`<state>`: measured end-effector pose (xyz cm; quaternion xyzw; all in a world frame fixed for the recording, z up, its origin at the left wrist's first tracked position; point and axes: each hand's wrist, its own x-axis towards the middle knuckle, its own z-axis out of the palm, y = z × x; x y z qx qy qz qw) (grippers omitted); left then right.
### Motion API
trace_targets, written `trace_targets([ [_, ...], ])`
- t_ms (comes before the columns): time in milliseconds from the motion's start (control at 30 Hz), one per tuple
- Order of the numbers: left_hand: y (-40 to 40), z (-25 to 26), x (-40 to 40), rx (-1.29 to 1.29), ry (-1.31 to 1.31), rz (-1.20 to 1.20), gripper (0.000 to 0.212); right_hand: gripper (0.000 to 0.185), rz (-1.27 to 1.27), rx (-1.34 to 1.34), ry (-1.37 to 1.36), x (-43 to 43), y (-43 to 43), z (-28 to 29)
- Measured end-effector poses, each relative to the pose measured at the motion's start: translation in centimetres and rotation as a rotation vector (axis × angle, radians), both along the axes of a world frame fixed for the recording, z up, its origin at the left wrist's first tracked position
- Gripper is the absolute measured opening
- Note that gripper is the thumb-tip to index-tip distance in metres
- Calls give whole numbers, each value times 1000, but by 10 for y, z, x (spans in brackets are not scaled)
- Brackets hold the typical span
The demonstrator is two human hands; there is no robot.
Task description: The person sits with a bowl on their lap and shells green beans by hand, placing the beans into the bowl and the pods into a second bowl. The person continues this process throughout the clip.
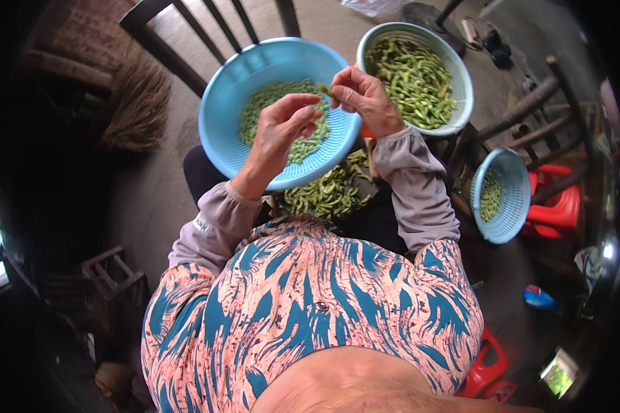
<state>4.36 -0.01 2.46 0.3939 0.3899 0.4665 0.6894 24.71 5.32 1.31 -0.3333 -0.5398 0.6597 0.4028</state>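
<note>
My right hand [366, 98] pinches a green bean pod [324, 90] between thumb and fingers, above the right rim of a large blue plastic basin [227, 93] with slotted sides. Close to the pod's left side is my left hand [284, 124], its fingers and thumb curled but apart, with nothing seen in them. Shelled green beans [274, 98] cover the basin's bottom, partly hidden by that hand. A pale plastic colander [462, 77] full of unshelled bean pods [413, 85] stands right of the basin. Below the basin lies a heap of pods or hulls [325, 196].
A dark slatted chair back [201, 38] rises behind the basin. To the right, a small blue basket [514, 196] holding beans [491, 196] tilts beside a red plastic stool [558, 204] and a wooden chair frame [537, 98]. A straw broom [139, 103] stands at left.
</note>
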Motion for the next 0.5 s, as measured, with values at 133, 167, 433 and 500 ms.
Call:
trace_targets([
  [133,-1,-9,-10,68,-118,14,19,16,141,27,-36,-22,-9,9],
  [167,-3,-9,-14,64,-108,30,20,16,142,31,-43,-26,-9,9],
  [433,-9,-7,-19,69,-97,126,20,16,74,137,-21,-46,-17,13],
  [500,-9,-9,-19,71,-97,147,18,17,31,207,-30,-52,-19,11],
])
